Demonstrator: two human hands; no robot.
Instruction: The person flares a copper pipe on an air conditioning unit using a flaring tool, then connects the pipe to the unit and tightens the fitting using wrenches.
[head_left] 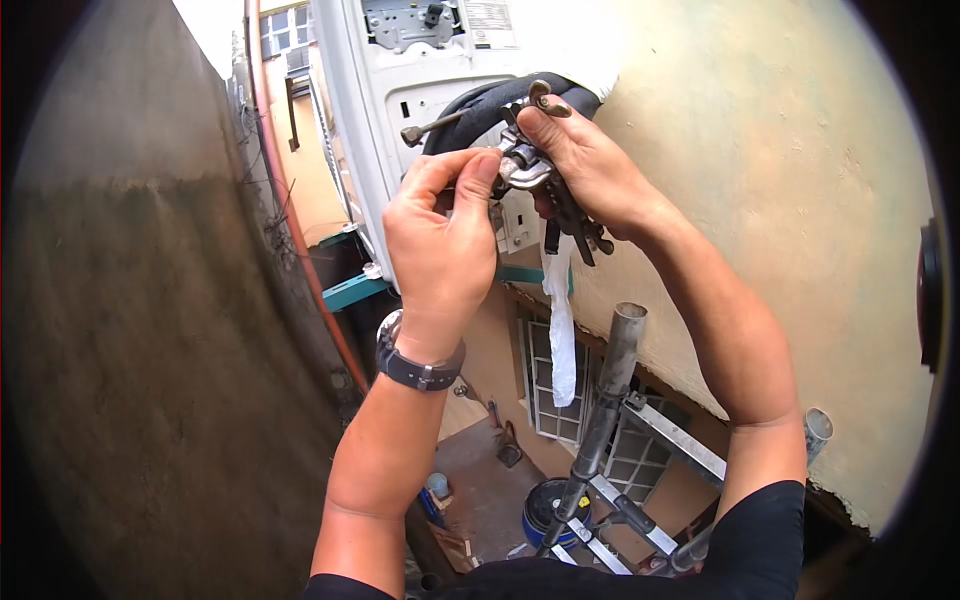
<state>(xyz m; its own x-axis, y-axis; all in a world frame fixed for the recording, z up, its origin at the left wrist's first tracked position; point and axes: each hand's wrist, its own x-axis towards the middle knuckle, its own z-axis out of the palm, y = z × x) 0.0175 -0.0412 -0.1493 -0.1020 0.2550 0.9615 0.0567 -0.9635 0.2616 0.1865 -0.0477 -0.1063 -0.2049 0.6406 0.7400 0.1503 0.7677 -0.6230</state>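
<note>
My right hand point(590, 170) grips a dark metal clamp-like tool point(530, 172) with a wing screw at its top, in front of the white metal unit point(400, 85). Against the tool's left side, my left hand point(445, 220) pinches with thumb and forefinger; what lies between the fingertips is too small to name. A metal rod with a nut-like end point(430, 130) sticks out to the left above my left hand. Black insulated tubing point(470, 110) curves behind the tool. Below it hangs a strip of white tape or plastic point(561, 330).
Scaffold pipes point(610, 380) rise below right, beside a ladder-like frame point(680, 437). A dark wall point(150, 300) stands left, a cream wall point(780, 200) right. Far below are a blue-rimmed bucket point(550, 512) and a window grille point(555, 385). An orange pipe point(285, 170) runs down the left.
</note>
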